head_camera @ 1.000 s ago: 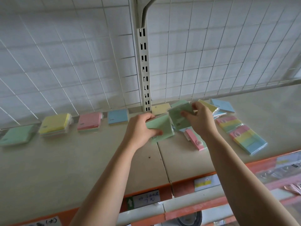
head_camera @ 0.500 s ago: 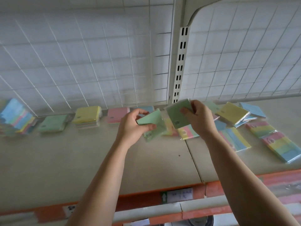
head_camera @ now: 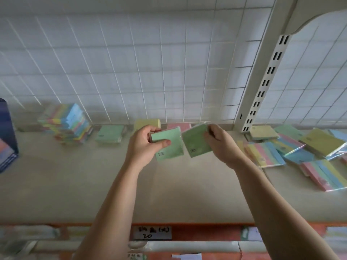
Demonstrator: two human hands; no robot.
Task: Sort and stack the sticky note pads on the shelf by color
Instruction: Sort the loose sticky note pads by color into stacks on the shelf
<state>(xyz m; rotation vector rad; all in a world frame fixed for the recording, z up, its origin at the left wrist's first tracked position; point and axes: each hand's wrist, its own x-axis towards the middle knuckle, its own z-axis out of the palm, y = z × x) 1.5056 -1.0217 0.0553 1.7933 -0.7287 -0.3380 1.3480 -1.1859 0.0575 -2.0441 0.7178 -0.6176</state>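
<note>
Two green pads are being held up over the shelf [head_camera: 75,184], one in each hand. The lighter green pad [head_camera: 170,148] is being pinched by the left hand [head_camera: 143,147], the thumb being laid across its face and the other fingers [head_camera: 153,129] being curled behind its upper left corner. The darker green pad [head_camera: 196,142] is being gripped by the right hand [head_camera: 224,147], its right edge being pinched between the thumb and the curled fingers [head_camera: 211,131]. Both pads are being kept side by side between the two sets of fingers, with their near edges very close; whether they touch cannot be told.

Just beyond the left fingers, a yellow pad [head_camera: 147,123] and a pink pad [head_camera: 185,126] are being kept flat at the back of the shelf, against the wire grid [head_camera: 131,72]. Left of those fingers a green stack [head_camera: 109,133] is being kept flat, and further left a tall striped stack [head_camera: 67,122], blurred. Furthest left, a dark blue box [head_camera: 7,136] is being cut off by the frame edge. Right of the right fingers, past the white slotted post [head_camera: 262,85], a loose pile [head_camera: 317,142] of yellow, green, blue and striped pads is being left spread out. Below both wrists, a handwritten label [head_camera: 152,232] is being shown on the orange shelf edge.
</note>
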